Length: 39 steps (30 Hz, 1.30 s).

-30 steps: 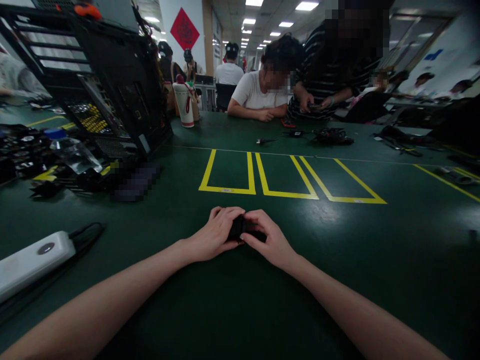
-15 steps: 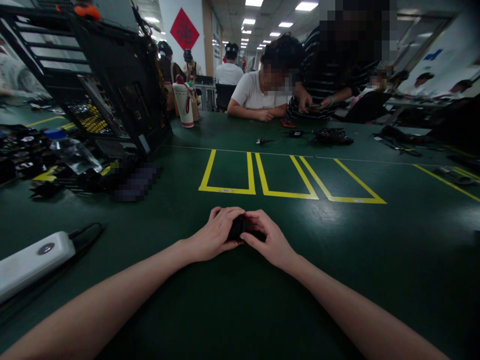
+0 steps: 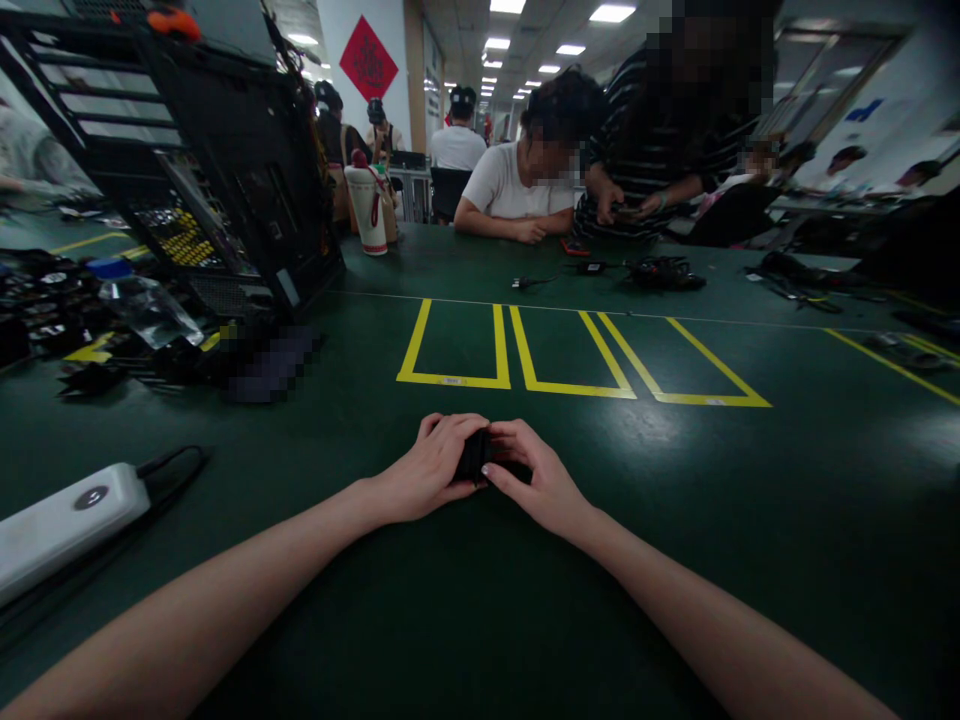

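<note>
A small black object sits between my two hands, low over the green table in the middle of the head view. Its kind is too dark and too covered to make out. My left hand is wrapped over it from the left, hiding most of its top and side. From the right, the thumb and fingertips of my right hand close on its edge, with a gap between thumb and forefinger. Beyond my hands, several yellow tape outlines mark the tabletop.
At left lies a white power strip with a cord. Behind it stand a black computer case, a water bottle and dark parts. A white cup and a coiled black cable are farther back. Two people are across the table.
Both hands stay in place around the black object. The right thumb and the object's near edge have shifted very slightly.
</note>
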Each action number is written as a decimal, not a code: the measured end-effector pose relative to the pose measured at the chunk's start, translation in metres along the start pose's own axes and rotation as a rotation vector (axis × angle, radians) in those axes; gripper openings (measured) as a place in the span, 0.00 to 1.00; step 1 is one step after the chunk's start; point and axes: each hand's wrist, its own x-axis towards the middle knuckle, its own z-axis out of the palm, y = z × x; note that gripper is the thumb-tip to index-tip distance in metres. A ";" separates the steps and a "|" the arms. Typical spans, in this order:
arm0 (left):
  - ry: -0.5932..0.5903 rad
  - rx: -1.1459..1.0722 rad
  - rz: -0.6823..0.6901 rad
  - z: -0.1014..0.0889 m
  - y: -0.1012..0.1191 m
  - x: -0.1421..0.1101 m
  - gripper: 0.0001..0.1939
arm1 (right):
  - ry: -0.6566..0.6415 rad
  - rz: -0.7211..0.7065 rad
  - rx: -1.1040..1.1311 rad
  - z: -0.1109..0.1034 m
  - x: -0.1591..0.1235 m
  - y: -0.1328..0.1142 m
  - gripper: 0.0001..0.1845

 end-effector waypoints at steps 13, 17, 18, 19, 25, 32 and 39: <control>0.001 0.009 0.003 0.000 0.000 0.000 0.31 | 0.011 -0.027 -0.003 -0.001 -0.001 0.000 0.12; -0.011 0.006 -0.004 0.000 0.000 0.000 0.30 | 0.002 0.022 -0.012 0.000 0.001 -0.001 0.18; -0.014 0.007 -0.006 0.000 0.000 0.000 0.31 | -0.001 0.023 -0.016 0.000 0.001 -0.001 0.18; -0.015 0.009 -0.008 0.000 0.000 0.000 0.31 | -0.002 0.016 -0.019 0.000 0.001 -0.002 0.18; -0.006 0.009 0.001 0.001 -0.001 0.001 0.32 | -0.018 -0.058 -0.069 -0.001 -0.001 -0.002 0.19; -0.005 0.003 0.001 0.001 0.000 0.000 0.31 | 0.006 -0.056 -0.051 0.000 -0.002 0.001 0.13; -0.004 0.004 0.000 0.001 -0.001 0.000 0.31 | 0.009 -0.013 -0.063 0.001 -0.001 -0.002 0.19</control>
